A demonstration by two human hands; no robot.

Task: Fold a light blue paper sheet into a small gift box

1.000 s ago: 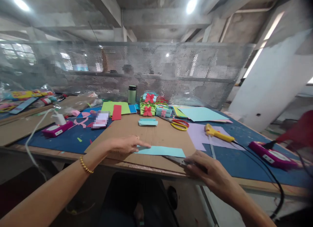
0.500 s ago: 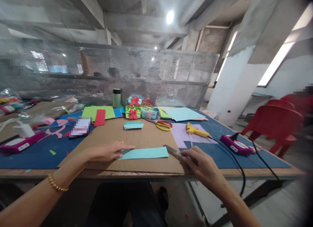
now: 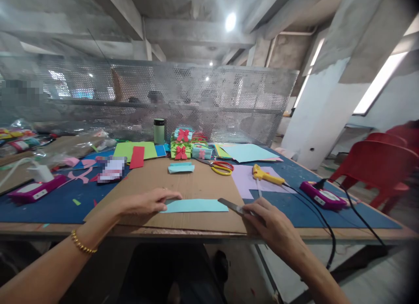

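A light-blue paper strip [image 3: 196, 205] lies lengthwise on the brown cardboard [image 3: 147, 182] in front of me. My left hand [image 3: 149, 202] rests at the strip's left end. Its index finger points out above the paper and its thumb is lower, near the corner. The other fingers are curled and partly hidden. In my right hand [image 3: 266, 212], closed, is a flat grey metal strip like a knife blade [image 3: 231, 205]. Its tip reaches the right end of the paper. Farther back on the cardboard sits a small folded light-blue paper piece [image 3: 181, 168].
Red-and-yellow-handled scissors [image 3: 221, 167] and a yellow glue gun [image 3: 266, 176] lie behind my right hand. A purple power strip [image 3: 322, 195] trails cables at right. Small paper boxes with bows [image 3: 180, 152], a green bottle [image 3: 159, 131] and coloured sheets [image 3: 250, 152] stand or lie behind.
The view has shifted slightly, moving the scene a little to the right. The blade tip has drawn nearer the strip's upper right corner. My left thumb and index finger look farther apart.
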